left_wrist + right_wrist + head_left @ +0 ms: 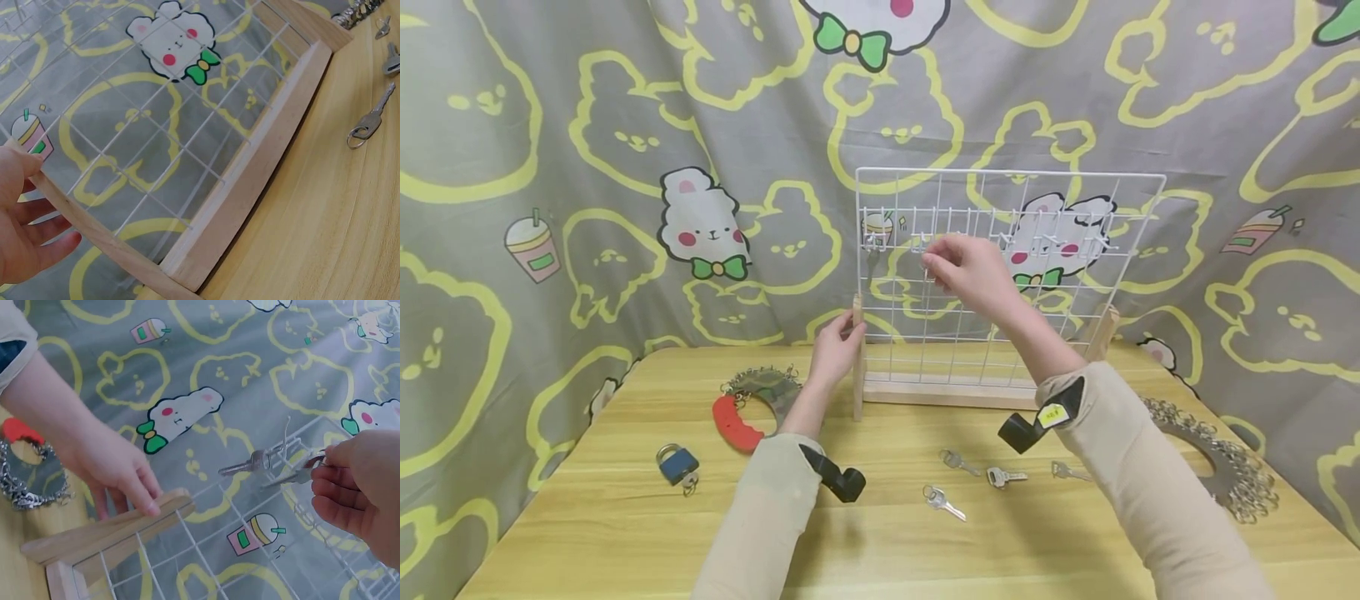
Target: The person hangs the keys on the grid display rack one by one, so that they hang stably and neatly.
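My right hand (973,271) is raised in front of the white wire grid rack (951,310), near its row of hooks. In the right wrist view its thumb and finger pinch a silver key (290,479) by the ring end. Another key (240,467) hangs from a hook beside it, at the rack's left end. My left hand (835,350) holds the rack's left wooden post (858,367), thumb on one side and fingers on the other, as the left wrist view (28,219) shows. Whether the pinched key's ring touches a hook, I cannot tell.
Several loose keys (943,503) lie on the wooden table (880,558) before the rack. At left are a blue padlock (678,465) and a metal ring with a red grip (735,423). A large ring crowded with small rings (1228,471) lies at right. A patterned curtain (760,150) hangs behind.
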### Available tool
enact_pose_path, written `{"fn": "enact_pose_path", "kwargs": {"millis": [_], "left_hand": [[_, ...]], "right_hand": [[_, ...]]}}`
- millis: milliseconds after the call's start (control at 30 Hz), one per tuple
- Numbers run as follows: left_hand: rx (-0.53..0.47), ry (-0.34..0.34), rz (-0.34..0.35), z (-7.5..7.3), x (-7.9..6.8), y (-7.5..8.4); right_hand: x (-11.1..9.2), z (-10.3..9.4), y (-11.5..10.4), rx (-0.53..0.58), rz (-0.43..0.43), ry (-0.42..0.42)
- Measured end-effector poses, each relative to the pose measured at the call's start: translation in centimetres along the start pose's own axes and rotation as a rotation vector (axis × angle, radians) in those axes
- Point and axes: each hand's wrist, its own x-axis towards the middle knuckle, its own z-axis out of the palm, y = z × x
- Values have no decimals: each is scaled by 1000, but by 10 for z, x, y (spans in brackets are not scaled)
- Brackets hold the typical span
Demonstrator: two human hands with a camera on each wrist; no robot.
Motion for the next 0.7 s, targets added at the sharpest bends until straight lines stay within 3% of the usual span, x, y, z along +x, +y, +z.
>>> {"fn": "enact_pose_path", "kwargs": {"millis": [367,700], "left_hand": [[10,8,-1,1,-1,0],[4,5,-1,1,0,0]], "right_hand": [[7,4,-8,47,28,127],[11,6,-9,3,29,167]]}}
